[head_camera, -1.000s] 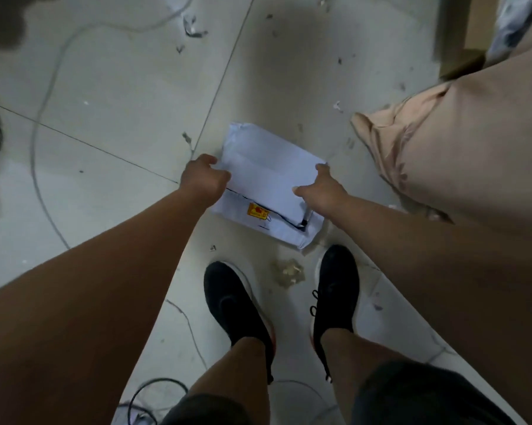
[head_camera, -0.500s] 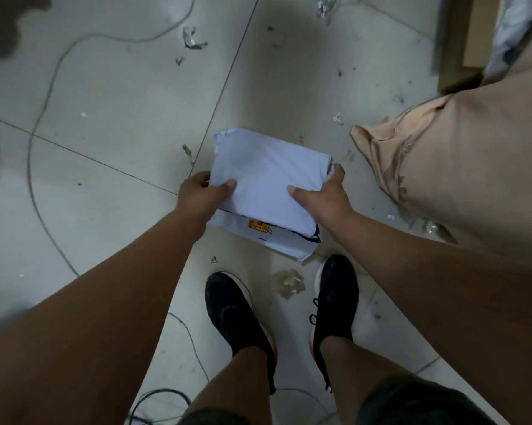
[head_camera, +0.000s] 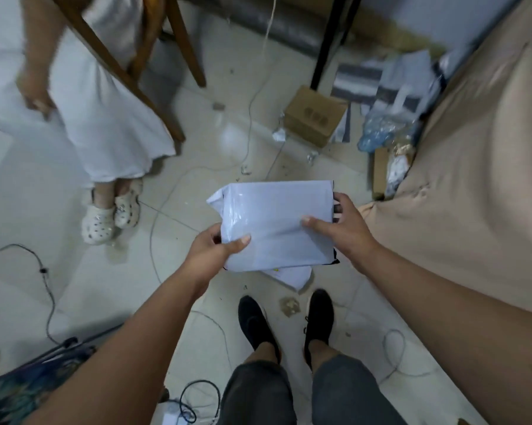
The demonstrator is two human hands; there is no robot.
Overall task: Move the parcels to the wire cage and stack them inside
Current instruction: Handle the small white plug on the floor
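A person in white (head_camera: pixel 105 102) stands close on the left and loose cables (head_camera: pixel 48 289) trail over the floor (head_camera: pixel 84 271), so setting off for the wire cage, which is not in view, risks a bump or a snagged foot. The left hand (head_camera: pixel 211 250) pinches the near left corner of the white parcel (head_camera: pixel 277 225), held up above the floor, and the right hand (head_camera: pixel 341 228) grips its right edge; the slick wrapping could slide from such shallow holds. A second parcel (head_camera: pixel 292 276) peeks out beneath, carried or lying I cannot tell, and may drop if merely caught.
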